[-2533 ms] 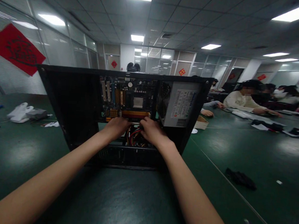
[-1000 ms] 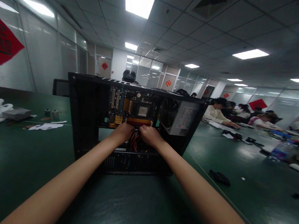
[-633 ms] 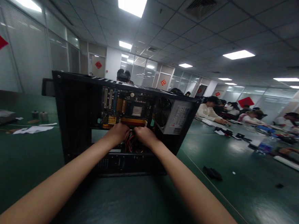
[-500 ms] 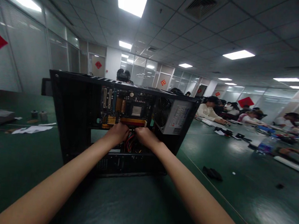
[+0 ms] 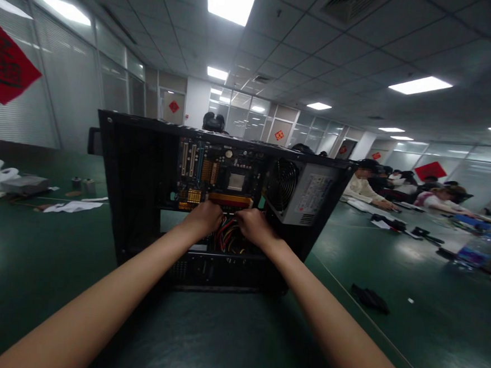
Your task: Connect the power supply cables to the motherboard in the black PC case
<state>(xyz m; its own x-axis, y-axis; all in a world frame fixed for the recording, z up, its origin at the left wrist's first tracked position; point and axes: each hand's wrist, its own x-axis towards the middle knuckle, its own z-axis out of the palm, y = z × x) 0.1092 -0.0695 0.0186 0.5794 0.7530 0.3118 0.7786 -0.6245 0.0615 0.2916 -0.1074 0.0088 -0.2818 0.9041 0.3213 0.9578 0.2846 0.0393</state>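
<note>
An open black computer case (image 5: 136, 187) stands on the green table (image 5: 34, 259) right in front of me. Inside it I see a motherboard (image 5: 218, 176) and, to the right, a grey power supply (image 5: 308, 191) with a fan. Both my hands reach into the case just below the board's lower edge, above a bundle of red and yellow cables (image 5: 228, 240). My left hand (image 5: 204, 217) is curled shut at the board's orange slots. My right hand (image 5: 254, 225) is curled shut beside it, by the cables. What the fingers hold is hidden.
Papers, a white object and small parts (image 5: 22, 186) lie on the table at the left. A black item (image 5: 370, 298) lies at the right. Several people (image 5: 367, 187) sit at the table's far right end, with a water bottle (image 5: 471, 253) near them.
My hands have stayed at the same spot under the motherboard. Only my head has turned, first right, then slightly back to the left.
</note>
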